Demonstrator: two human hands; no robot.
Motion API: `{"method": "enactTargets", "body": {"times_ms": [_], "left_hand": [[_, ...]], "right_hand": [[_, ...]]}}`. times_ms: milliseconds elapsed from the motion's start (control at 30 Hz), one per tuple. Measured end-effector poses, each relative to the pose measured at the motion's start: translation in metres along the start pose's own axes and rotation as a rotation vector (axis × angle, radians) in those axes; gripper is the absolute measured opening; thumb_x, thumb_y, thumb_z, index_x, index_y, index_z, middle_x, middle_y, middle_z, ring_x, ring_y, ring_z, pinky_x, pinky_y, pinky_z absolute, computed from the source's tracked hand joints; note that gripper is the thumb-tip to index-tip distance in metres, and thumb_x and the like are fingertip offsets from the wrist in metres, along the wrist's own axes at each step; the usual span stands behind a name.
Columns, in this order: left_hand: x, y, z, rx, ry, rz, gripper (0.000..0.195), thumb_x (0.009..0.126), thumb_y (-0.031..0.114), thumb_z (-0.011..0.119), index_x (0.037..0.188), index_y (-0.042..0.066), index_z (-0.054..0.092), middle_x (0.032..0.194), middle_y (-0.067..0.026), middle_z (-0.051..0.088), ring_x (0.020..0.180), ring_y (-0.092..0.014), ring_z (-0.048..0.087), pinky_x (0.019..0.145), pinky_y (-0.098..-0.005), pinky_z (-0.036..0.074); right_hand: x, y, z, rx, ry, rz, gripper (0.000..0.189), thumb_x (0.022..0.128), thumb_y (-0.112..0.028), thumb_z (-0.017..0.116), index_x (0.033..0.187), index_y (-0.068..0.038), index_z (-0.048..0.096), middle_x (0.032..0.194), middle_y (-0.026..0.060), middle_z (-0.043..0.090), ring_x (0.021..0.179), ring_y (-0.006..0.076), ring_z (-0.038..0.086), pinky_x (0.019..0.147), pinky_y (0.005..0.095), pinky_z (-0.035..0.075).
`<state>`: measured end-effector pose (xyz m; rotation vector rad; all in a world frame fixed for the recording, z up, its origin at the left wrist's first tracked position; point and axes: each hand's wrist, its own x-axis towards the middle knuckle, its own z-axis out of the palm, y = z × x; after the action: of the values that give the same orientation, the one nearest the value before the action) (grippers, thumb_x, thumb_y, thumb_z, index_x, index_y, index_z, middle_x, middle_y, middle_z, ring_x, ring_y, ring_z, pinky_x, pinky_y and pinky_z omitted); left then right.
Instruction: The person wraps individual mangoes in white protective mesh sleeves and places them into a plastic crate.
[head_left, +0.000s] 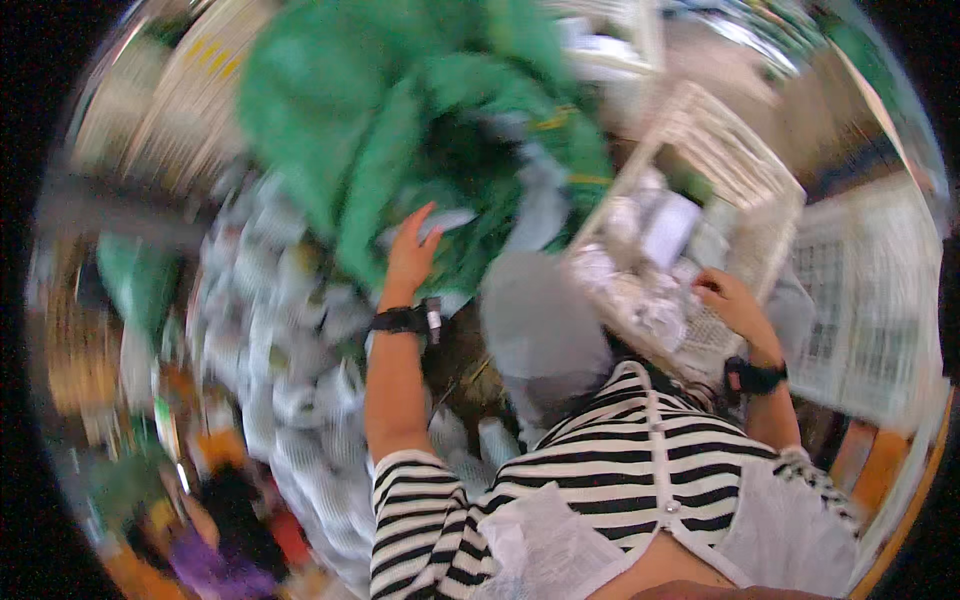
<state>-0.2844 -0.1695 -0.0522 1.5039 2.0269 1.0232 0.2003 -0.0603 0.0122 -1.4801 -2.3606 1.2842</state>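
My left hand reaches over the mouth of a large green sack, fingers stretched and thumb apart. Just past its fingertips shows a blurred pale piece. On the right, a white plastic crate tilts beside my grey-clad knee. Inside it lie several white wrapped bundles and a smooth white block-like piece. My right hand dips into this crate with curled fingers at the bundles. Blur hides whether it grips one.
A big heap of white foam-net sleeves spreads along my left side. Another white crate stands at the far right, and one more beyond the sack. A person in purple is at the lower left.
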Motion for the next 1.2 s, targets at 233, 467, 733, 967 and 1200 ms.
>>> {"method": "enactTargets", "body": {"times_ms": [233, 467, 733, 967, 1200], "left_hand": [[0.051, -0.145, 0.078, 0.674, -0.07, -0.549, 0.027, 0.076, 0.02, 0.056, 0.097, 0.005, 0.051, 0.098, -0.0194, 0.056, 0.089, -0.037, 0.054, 0.077, -0.0444, 0.043], [0.065, 0.137, 0.056, -0.227, -0.06, 0.139, 0.03, 0.073, 0.002, 0.06, 0.097, 0.002, 0.042, 0.095, -0.0068, 0.046, 0.085, -0.017, 0.047, 0.077, -0.0287, 0.04], [0.035, 0.252, 0.134, -0.973, -0.689, -0.212, 0.056, 0.073, 0.01, 0.056, 0.124, 0.002, 0.033, 0.114, -0.0113, 0.046, 0.107, -0.021, 0.045, 0.09, -0.0317, 0.036], [0.04, 0.243, 0.22, -1.784, -0.378, -0.588, 0.07, 0.078, 0.053, 0.048, 0.128, 0.006, 0.033, 0.127, -0.008, 0.041, 0.113, -0.026, 0.041, 0.097, -0.0394, 0.031], [0.066, 0.222, 0.239, -1.058, 0.152, -0.413, 0.037, 0.078, 0.007, 0.054, 0.113, -0.001, 0.046, 0.112, -0.0124, 0.05, 0.101, -0.026, 0.049, 0.085, -0.0384, 0.042]], "right_hand": [[-0.019, 0.01, -0.014, 0.144, 0.027, 0.094, 0.021, 0.08, -0.02, 0.055, 0.092, -0.003, 0.056, 0.083, 0.012, 0.06, 0.078, 0.022, 0.057, 0.07, 0.0316, 0.044], [0.014, -0.004, -0.014, 0.492, 0.128, -0.232, 0.055, 0.079, -0.029, 0.058, 0.125, -0.008, 0.034, 0.12, 0.0118, 0.044, 0.102, 0.0235, 0.049, 0.085, 0.0335, 0.04], [0.069, -0.058, -0.033, 0.131, 0.357, -0.631, 0.035, 0.075, -0.022, 0.061, 0.104, -0.006, 0.051, 0.123, 0.0159, 0.037, 0.11, 0.0301, 0.041, 0.089, 0.0372, 0.037], [0.14, 0.01, -0.011, 1.351, 0.12, -0.112, 0.028, 0.084, -0.027, 0.051, 0.095, -0.002, 0.057, 0.089, 0.0052, 0.059, 0.079, 0.0135, 0.054, 0.071, 0.0273, 0.044], [0.255, 0.077, 0.005, 0.134, -0.169, -0.025, 0.038, 0.077, -0.035, 0.056, 0.1, -0.005, 0.057, 0.099, 0.0162, 0.058, 0.089, 0.0283, 0.055, 0.079, 0.0378, 0.043]]}}
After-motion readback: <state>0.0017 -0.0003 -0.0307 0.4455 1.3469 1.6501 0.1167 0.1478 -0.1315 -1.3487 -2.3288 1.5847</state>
